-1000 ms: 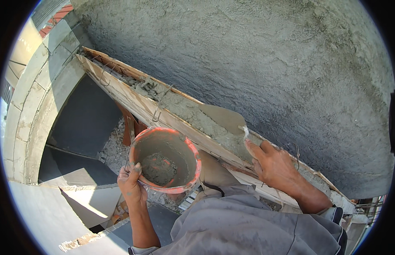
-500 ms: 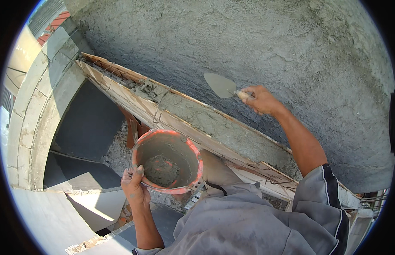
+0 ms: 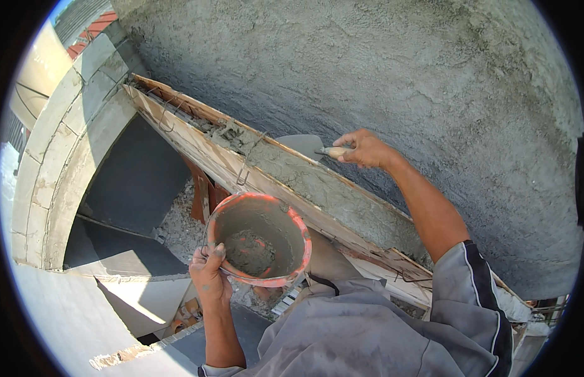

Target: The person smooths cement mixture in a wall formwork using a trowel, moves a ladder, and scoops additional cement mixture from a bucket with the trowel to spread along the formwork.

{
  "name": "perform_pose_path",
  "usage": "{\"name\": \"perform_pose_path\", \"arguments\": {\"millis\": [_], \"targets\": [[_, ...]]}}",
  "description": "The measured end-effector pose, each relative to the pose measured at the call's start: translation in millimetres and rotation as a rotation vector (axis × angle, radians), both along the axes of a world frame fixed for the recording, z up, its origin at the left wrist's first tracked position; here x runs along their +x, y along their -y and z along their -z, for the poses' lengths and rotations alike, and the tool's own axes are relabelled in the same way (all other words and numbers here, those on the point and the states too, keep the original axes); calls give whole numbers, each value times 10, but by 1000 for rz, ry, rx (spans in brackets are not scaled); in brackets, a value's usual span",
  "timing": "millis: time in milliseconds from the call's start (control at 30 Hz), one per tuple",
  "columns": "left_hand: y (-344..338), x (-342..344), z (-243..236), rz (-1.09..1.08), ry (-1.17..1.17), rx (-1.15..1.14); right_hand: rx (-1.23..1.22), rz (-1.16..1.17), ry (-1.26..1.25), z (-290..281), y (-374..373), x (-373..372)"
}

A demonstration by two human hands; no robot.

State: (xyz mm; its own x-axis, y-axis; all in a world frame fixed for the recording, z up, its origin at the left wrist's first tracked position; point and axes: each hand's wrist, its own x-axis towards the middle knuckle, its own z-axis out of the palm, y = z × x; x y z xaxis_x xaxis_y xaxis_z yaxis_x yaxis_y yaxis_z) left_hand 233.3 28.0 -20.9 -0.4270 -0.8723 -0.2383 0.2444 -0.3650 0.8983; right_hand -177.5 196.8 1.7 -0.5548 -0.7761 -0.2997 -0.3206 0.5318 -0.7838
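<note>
My left hand [image 3: 208, 274] is closed on the rim of a red-orange bucket [image 3: 297, 221], thumb over the edge. Grey wet mortar [image 3: 249, 251] lies in its bottom and smears its inner wall. My right hand [image 3: 365, 150] grips the wooden handle of a pointed trowel [image 3: 302, 145], whose blade is by the far board of a long wooden form [image 3: 198, 107]. Part of the blade's near edge seems hidden behind that board. Between the boards lies fresh grey mortar [image 3: 323, 182], rougher and lumpier toward the far left end.
A rough grey plastered wall [image 3: 380, 69] rises beyond the form. Bent steel rods [image 3: 247, 160] stick up from the form. At left stands a curved wall of pale blocks [image 3: 56, 147], with dark panels [image 3: 138, 179] and rubble [image 3: 185, 220] lower down.
The trowel has come down and left, from in front of the plastered wall to the form's far board. The bucket stays in my left hand, shifted slightly right in view.
</note>
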Motion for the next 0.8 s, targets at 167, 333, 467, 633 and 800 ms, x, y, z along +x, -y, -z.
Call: {"name": "perform_pose_path", "arguments": {"millis": [167,333,467,633,800], "targets": [[-15,-22,-57,18,-22,-8,-55,65,-13,48,234,10],[-16,-18,-78,9,7,-12,-29,-24,78,-47,252,86],[-11,-11,-51,4,-4,-7,-114,140,-23,-63,195,117],[-55,16,-128,17,-9,-9,-2,256,-72,-149,89,96],[-29,49,-116,43,-4,-8,42,170,-75,-315,-296,127]]}}
